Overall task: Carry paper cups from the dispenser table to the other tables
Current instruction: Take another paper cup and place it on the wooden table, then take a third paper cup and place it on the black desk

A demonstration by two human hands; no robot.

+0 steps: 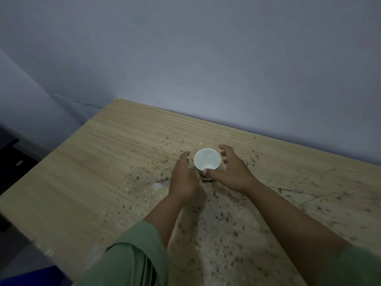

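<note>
Both grips spread, left hand (183, 178) and right hand (233, 172) flanking the upright cup (206, 162) on the bench (99, 162), right thumb touching it.

Open desk all round the fingers

Only the paper cup (206, 160) stands between the spread fingers (223, 150) of both hands; beyond them the desk (107, 162) lies bare up to the wall (206, 58).
</note>
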